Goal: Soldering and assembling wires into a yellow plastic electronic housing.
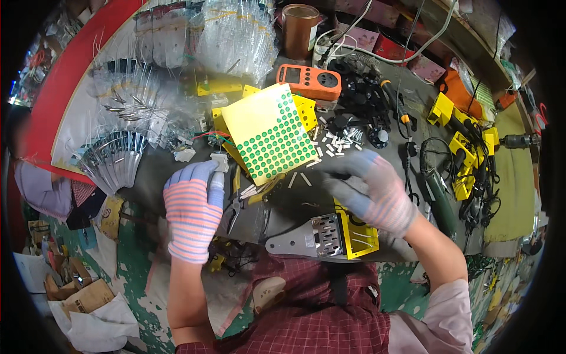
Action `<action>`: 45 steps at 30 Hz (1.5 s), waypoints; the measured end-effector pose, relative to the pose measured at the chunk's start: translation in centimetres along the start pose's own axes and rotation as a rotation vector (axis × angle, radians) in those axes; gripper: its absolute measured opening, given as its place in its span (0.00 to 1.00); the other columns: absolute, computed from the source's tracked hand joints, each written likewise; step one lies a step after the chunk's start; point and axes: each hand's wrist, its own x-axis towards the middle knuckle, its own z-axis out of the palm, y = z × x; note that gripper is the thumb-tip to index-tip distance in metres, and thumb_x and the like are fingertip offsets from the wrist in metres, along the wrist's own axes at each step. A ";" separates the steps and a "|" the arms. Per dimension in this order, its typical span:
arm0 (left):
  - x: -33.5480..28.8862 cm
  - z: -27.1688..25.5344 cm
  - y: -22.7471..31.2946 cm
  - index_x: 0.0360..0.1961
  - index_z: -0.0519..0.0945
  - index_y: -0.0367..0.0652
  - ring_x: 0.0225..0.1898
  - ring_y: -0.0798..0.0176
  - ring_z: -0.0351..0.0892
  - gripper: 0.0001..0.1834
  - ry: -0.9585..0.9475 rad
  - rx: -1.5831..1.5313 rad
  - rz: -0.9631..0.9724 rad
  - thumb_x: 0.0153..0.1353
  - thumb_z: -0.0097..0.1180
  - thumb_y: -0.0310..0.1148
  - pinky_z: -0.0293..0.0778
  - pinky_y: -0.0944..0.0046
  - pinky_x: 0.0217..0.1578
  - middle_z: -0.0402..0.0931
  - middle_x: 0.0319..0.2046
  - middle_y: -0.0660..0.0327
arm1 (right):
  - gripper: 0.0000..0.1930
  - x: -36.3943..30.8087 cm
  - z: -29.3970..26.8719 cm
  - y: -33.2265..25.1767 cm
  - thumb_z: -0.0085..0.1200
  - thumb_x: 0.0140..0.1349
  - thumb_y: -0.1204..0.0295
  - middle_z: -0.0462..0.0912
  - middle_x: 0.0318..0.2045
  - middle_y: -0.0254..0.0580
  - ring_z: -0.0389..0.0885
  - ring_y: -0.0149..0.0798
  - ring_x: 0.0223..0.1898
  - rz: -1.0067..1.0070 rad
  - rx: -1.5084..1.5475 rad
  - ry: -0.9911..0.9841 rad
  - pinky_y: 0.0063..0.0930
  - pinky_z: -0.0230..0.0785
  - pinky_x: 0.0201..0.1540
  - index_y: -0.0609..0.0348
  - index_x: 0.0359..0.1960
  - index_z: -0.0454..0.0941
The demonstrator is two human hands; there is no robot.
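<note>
My left hand [193, 206], in a striped knit glove, is closed at the fingertips on a small white block [220, 161] at the table's left side. My right hand [380, 192], gloved alike and smeared by motion, hovers over the table with fingers apart and nothing visible between them. Below it lies a yellow housing [361, 237] joined to a perforated grey metal plate [303, 239]. Between my hands, a sheet of green round stickers [274, 138] rests on yellow parts. Pliers [234, 213] lie beside my left hand, and small white tubes [339, 143] are scattered near the sheet.
An orange multimeter [309, 81] and a brown can [299, 32] stand at the back. Bagged metal parts [115, 159] fill the left. A soldering iron [395, 100], black parts [359, 94], a green tool [439, 200] and yellow housings [464, 150] with cords are at right.
</note>
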 end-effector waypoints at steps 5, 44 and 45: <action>2.1 3.7 -1.5 0.42 0.84 0.44 0.41 0.45 0.82 0.14 -0.101 0.011 -0.162 0.64 0.60 0.42 0.75 0.51 0.45 0.84 0.36 0.52 | 0.15 7.7 3.9 -3.3 0.55 0.63 0.65 0.84 0.32 0.49 0.83 0.53 0.40 -0.081 -0.225 -0.389 0.47 0.73 0.47 0.54 0.50 0.80; -8.1 6.1 11.9 0.36 0.78 0.41 0.38 0.46 0.76 0.10 -0.042 -0.685 0.235 0.63 0.58 0.37 0.70 0.39 0.59 0.76 0.33 0.53 | 0.11 -7.3 3.1 -0.6 0.58 0.64 0.62 0.83 0.28 0.43 0.81 0.41 0.30 0.115 0.185 0.078 0.35 0.73 0.35 0.56 0.34 0.83; -8.2 6.2 11.5 0.36 0.78 0.41 0.38 0.46 0.76 0.10 -0.046 -0.689 0.232 0.63 0.58 0.37 0.70 0.39 0.59 0.76 0.33 0.53 | 0.10 -7.6 3.4 -0.3 0.59 0.63 0.62 0.82 0.26 0.43 0.81 0.45 0.29 -0.065 -0.242 0.178 0.38 0.71 0.33 0.53 0.31 0.83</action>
